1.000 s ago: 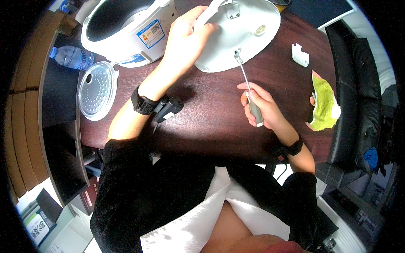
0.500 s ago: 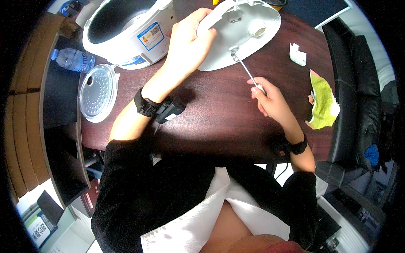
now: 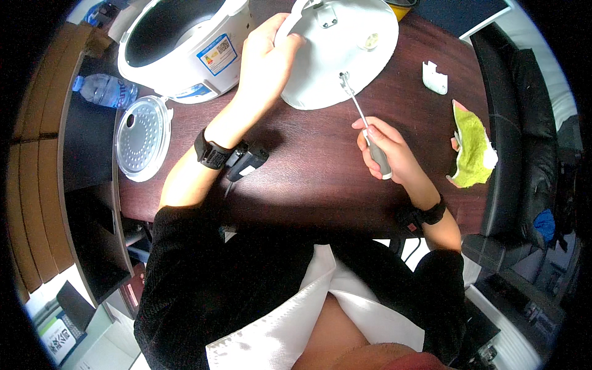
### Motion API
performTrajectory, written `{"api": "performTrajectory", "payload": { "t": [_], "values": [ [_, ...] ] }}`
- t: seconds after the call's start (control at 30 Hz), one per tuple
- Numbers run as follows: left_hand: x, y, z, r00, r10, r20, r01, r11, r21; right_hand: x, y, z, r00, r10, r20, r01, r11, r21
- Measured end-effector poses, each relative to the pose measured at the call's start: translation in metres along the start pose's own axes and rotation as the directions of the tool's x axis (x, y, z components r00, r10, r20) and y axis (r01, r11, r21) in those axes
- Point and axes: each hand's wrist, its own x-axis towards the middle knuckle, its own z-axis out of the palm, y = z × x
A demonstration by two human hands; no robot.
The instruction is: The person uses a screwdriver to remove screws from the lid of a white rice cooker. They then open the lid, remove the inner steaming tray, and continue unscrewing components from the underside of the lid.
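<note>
My left hand (image 3: 266,61) grips the near left edge of a white oval cooker lid (image 3: 320,58), its underside turned up toward me. In my right hand (image 3: 398,154) is a screwdriver (image 3: 378,157) with a grey handle, fingers wrapped round it. The slim metal shaft slants up and left, and its tip meets a small fitting near the lid's front edge. Whether the tip sits in a screw is too small to tell. Left of the lid stands the white rice cooker body (image 3: 163,85), open at the top.
On the dark wooden table (image 3: 308,172), a translucent perforated disc (image 3: 145,139) lies at the left. A small white plastic piece (image 3: 435,78) and a yellow-green cloth (image 3: 473,153) lie at the right. Beyond the left edge is a water bottle (image 3: 106,90); a black sofa (image 3: 515,142) stands at the right.
The lid has tipped so more of its underside faces me, and shifted slightly left. My right hand has turned with the screwdriver, baring more of its handle.
</note>
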Motion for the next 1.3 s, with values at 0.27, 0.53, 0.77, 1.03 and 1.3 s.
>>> {"api": "performTrajectory", "payload": {
  "t": [0.27, 0.53, 0.77, 1.03, 1.3],
  "values": [
    [0.000, -0.007, 0.000, 0.999, -0.051, 0.011, 0.051, 0.996, -0.069, -0.003, 0.002, 0.002, 0.999, -0.017, -0.050, 0.018, 1.000, 0.022],
    [0.002, -0.011, 0.000, 0.999, -0.032, -0.009, 0.032, 0.997, -0.075, -0.003, 0.008, 0.001, 0.999, -0.005, -0.046, 0.005, 1.000, 0.018],
    [0.002, -0.009, -0.001, 0.994, -0.105, 0.022, 0.107, 0.986, -0.125, -0.004, 0.007, 0.004, 0.999, 0.015, -0.039, -0.014, 1.000, 0.027],
    [0.001, -0.008, -0.003, 0.992, -0.117, 0.050, 0.121, 0.988, -0.095, -0.002, 0.010, 0.002, 1.000, -0.005, -0.024, 0.006, 0.999, 0.046],
    [0.001, -0.005, -0.002, 0.994, -0.090, 0.055, 0.091, 0.996, -0.014, -0.004, -0.008, -0.005, 0.995, -0.044, -0.087, 0.003, 0.903, -0.430]
  ]
}}
